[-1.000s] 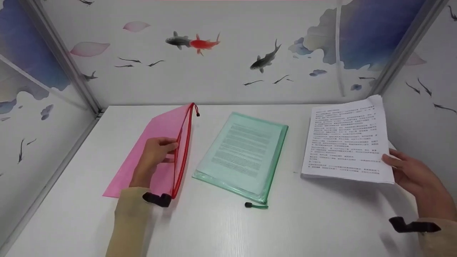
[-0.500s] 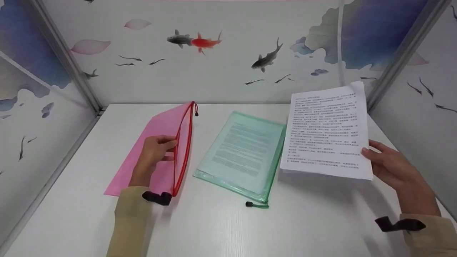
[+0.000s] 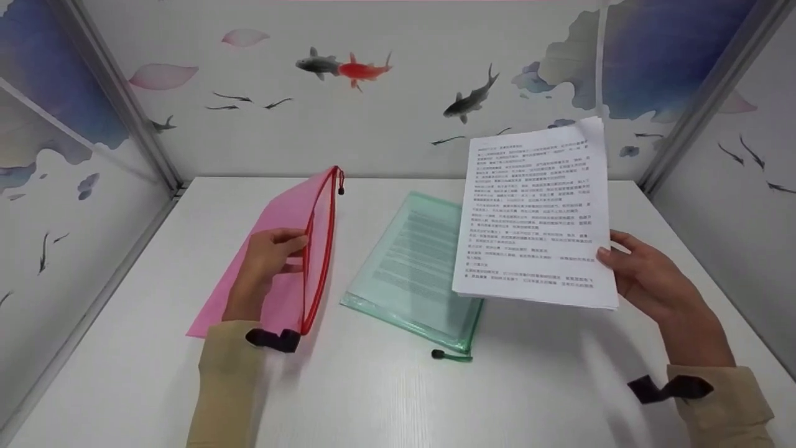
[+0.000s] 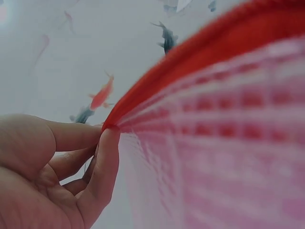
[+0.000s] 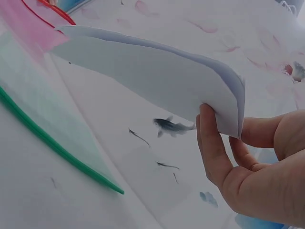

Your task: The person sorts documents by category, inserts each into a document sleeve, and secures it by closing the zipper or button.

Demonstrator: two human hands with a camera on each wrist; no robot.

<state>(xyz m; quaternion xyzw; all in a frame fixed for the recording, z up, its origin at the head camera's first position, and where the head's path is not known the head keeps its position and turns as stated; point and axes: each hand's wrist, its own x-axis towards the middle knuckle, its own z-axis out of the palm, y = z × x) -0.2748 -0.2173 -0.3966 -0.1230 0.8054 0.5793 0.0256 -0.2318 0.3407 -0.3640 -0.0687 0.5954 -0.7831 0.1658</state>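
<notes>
My left hand [image 3: 268, 258] pinches the red zipper edge of a pink zip document pouch [image 3: 249, 277], its mouth spread apart. In the left wrist view, thumb and fingertips meet on the red edge [image 4: 157, 78], with the pouch's pink mesh beside them. A stack of printed paper sheets [image 3: 532, 218] is held up in my right hand [image 3: 653, 283], thumb on the front and fingers behind. The sheets overlap the right part of a green zip document pouch [image 3: 398, 267] in the head view. Seen from the right wrist, the paper [image 5: 152, 71] bends slightly between thumb and fingers.
The green pouch lies on the white table [image 3: 385, 398] with printed pages inside and a zipper pull [image 3: 451, 356] at its near corner. Another zipper pull [image 3: 341, 183] hangs at the pink pouch's far corner. White panels [image 3: 385, 124] painted with fish enclose the table.
My right hand has moved left and upward with the paper sheets, which now cover part of the green pouch. The left hand keeps its hold on the pink pouch.
</notes>
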